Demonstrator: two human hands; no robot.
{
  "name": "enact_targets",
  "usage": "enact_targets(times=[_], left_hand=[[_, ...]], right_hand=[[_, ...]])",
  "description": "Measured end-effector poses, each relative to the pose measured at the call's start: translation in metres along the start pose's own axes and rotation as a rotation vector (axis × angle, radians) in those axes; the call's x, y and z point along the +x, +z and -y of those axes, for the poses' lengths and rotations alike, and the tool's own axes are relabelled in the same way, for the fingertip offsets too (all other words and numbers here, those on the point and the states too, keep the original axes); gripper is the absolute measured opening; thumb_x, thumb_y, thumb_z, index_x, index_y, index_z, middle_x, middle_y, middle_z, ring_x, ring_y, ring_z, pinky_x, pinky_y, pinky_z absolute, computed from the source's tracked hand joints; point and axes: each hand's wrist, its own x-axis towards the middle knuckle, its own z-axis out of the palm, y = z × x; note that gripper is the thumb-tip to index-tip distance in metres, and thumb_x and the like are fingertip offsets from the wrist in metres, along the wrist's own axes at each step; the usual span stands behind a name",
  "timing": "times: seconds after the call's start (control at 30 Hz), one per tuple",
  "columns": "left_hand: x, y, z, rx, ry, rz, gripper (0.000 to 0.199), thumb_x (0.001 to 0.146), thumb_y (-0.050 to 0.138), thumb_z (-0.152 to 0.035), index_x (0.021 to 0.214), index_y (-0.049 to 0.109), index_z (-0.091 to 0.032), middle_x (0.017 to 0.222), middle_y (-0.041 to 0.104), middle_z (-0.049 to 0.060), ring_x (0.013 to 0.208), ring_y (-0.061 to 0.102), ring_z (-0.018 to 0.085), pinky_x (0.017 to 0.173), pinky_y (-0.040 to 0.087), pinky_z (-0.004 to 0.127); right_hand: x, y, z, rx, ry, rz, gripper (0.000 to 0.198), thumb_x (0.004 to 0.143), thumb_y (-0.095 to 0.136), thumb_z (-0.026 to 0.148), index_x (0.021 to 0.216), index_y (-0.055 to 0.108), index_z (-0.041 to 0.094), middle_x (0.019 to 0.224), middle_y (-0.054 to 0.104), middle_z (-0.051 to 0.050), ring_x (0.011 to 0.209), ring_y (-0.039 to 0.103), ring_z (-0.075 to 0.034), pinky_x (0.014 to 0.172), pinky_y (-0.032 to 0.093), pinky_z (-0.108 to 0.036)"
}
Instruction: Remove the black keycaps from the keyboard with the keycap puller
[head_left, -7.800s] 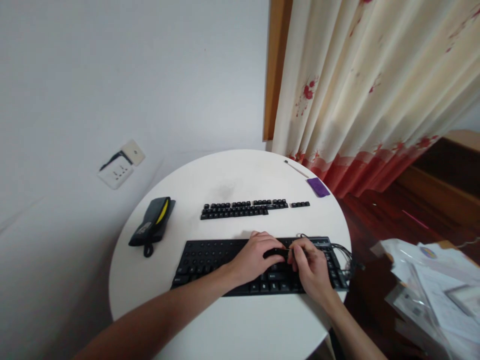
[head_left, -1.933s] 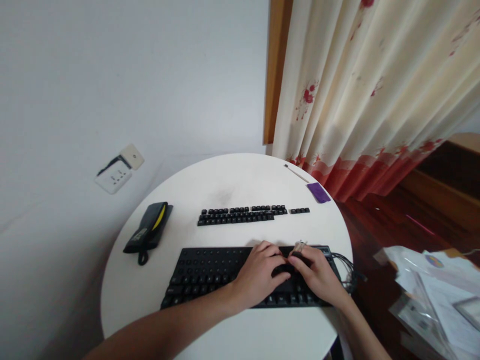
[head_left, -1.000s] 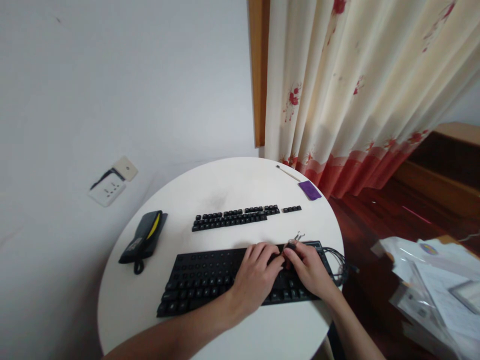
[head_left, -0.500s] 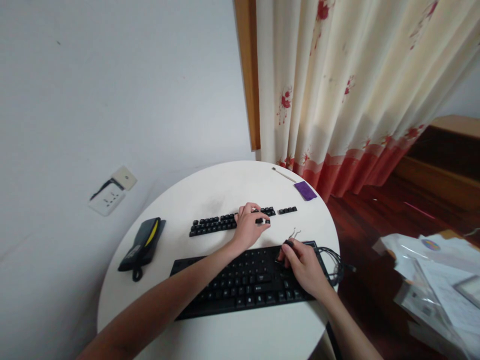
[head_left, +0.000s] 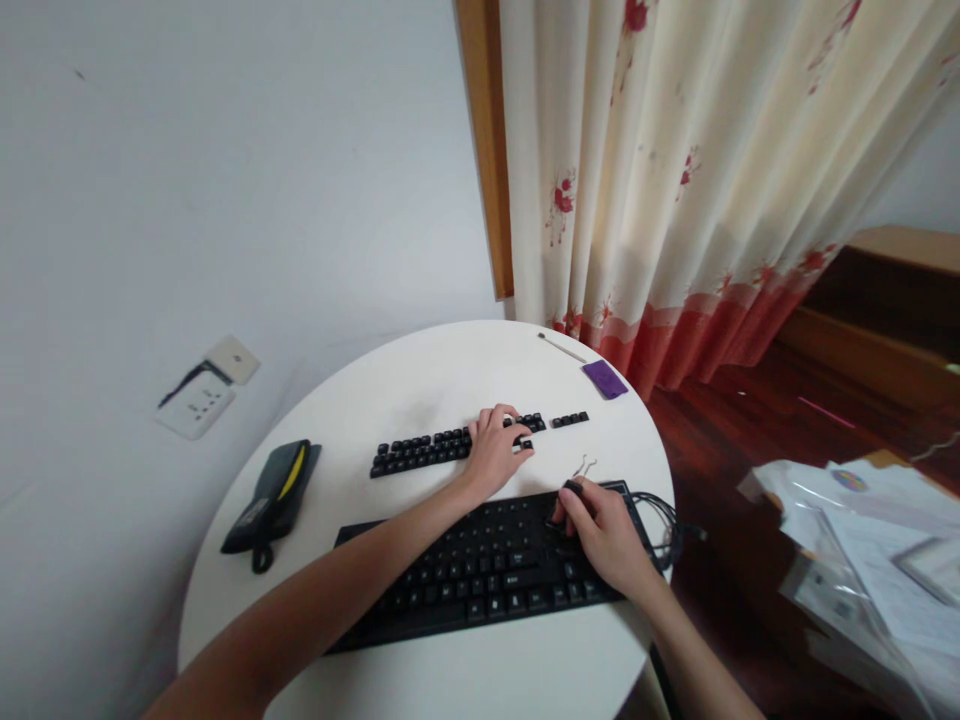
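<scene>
My left hand [head_left: 491, 450] rests over the rows of loose black keycaps [head_left: 416, 458] on the white table. Its thumb and index finger close around one keycap [head_left: 527, 444] at the near right end of those rows. In my right hand [head_left: 600, 525] is a wire keycap puller [head_left: 583, 467], its two bent prongs pointing away from me, its dark handle inside my curled fingers. That hand is over the right part of the black keyboard [head_left: 495, 600], where the key area is bare of caps. Nearer rows still carry keys. My left forearm covers the keyboard's left part.
A black case with a yellow stripe [head_left: 274, 495] lies at the left of the round table [head_left: 450, 350]. A thin brush [head_left: 562, 347] and a purple cloth [head_left: 604, 380] lie at the far right. The coiled cable [head_left: 664, 525] hangs over the right edge. Papers and plastic bags [head_left: 862, 560] are beyond.
The view has shifted slightly, so everything sits a little further left. Both hands keep nearly the same places over the keycaps and the keyboard.
</scene>
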Motion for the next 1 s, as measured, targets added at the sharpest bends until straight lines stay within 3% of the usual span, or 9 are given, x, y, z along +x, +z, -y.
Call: enact_targets(times=[0.83, 1.0], left_hand=[[0.006, 0.006, 0.001, 0.021, -0.044, -0.055, 0.039, 0.074, 0.078, -0.029, 0.111, 0.065, -0.027, 0.128, 0.050, 0.005, 0.118, 0.042, 0.029, 0.097, 0.033, 0.044], [0.005, -0.007, -0.002, -0.017, -0.018, -0.016, 0.044, 0.075, 0.078, -0.033, 0.116, 0.063, -0.026, 0.125, 0.053, 0.005, 0.116, 0.045, 0.029, 0.096, 0.036, 0.045]], right_hand=[[0.000, 0.002, -0.003, -0.010, 0.000, 0.009, 0.036, 0.101, 0.046, 0.036, 0.073, 0.061, 0.019, 0.058, 0.056, 0.002, 0.056, 0.055, -0.014, 0.060, 0.039, -0.026], [0.000, 0.000, -0.009, 0.063, -0.010, -0.156, 0.033, 0.099, 0.047, 0.039, 0.075, 0.058, 0.019, 0.064, 0.055, 0.001, 0.059, 0.052, -0.014, 0.058, 0.039, -0.026]])
